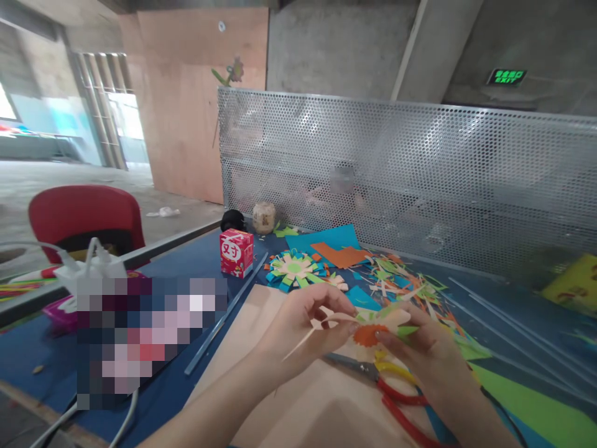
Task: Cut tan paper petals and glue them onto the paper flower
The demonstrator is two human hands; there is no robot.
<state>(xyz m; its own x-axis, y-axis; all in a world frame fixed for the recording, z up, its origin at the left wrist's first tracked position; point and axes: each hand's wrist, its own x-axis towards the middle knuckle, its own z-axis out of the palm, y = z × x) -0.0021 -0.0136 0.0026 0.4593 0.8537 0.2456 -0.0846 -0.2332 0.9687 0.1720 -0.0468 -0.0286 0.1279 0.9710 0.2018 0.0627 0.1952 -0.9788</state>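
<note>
Paper flower (370, 336) with an orange toothed disc is held right of centre in the frame's lower half, the left hand (305, 323) pinching its pale strips, the right hand (422, 348) pinching the disc's edge. Below, scissors (368, 371) lie on a pale sheet (261, 317) spread over the blue tabletop (168, 264). Mid-frame sit a red box (237, 252), a larger paper rosette (296, 267) and, further right, tangled scraps (401, 274). Behind stands a perforated metal screen (405, 168); a red chair (86, 214) is at left, a green exit sign (507, 77) upper right, against bare concrete (345, 50).
</note>
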